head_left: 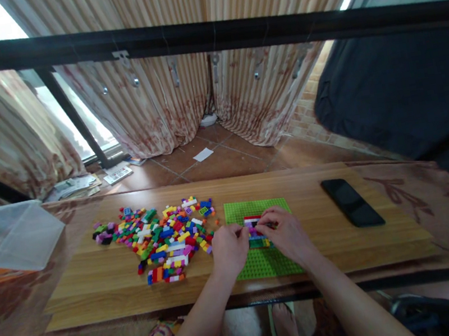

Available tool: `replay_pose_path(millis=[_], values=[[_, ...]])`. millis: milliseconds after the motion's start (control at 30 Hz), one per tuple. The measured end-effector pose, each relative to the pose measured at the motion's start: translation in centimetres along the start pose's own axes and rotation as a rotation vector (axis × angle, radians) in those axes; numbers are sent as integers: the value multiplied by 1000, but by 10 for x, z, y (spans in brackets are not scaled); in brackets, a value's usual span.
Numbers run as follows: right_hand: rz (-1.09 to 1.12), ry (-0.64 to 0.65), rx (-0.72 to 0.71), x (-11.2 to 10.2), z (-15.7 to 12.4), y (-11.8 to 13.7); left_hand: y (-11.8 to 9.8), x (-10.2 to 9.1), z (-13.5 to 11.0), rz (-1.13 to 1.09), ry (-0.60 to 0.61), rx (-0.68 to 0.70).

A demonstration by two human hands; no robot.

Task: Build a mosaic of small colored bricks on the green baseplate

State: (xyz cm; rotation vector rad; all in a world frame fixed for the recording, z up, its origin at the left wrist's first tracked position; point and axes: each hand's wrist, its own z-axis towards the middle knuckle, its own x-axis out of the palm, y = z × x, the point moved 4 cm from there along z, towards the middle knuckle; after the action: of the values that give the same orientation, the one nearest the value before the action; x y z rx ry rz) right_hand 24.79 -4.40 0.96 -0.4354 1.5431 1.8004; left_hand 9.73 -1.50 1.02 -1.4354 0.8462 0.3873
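A green studded baseplate (267, 263) lies on the wooden board in front of me. On its middle stands a small block of toy bricks (255, 231) in red, white, purple, blue and green layers. My left hand (229, 249) reaches in from the left, its thumb and fingertips pinched at the near left side of these bricks. From the right, my right hand (283, 232) curls over them with its thumb and forefinger together at a purple brick. Whatever small piece the left fingertips may hold is hidden.
A loose pile of multicoloured bricks (167, 239) spreads left of the baseplate. A black phone (352, 202) lies on the wooden board (99, 290) at the right. At far left stands a translucent plastic box (9, 236). A dark bar (204, 38) crosses the view above.
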Motion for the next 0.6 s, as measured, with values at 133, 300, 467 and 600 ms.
replay_pose_path(millis=[133, 300, 467, 600], values=[[20, -11, 9, 0, 0, 0, 1, 0, 1, -18, -3, -24], [26, -6, 4, 3, 0, -3, 2, 1, 1, -40, -20, -38], [2, -1, -9, 5, 1, -6, 6, 5, 0, -52, -35, -11], [-1, -30, -21, -1, 1, -2, 5, 4, -2, -74, -38, 18]])
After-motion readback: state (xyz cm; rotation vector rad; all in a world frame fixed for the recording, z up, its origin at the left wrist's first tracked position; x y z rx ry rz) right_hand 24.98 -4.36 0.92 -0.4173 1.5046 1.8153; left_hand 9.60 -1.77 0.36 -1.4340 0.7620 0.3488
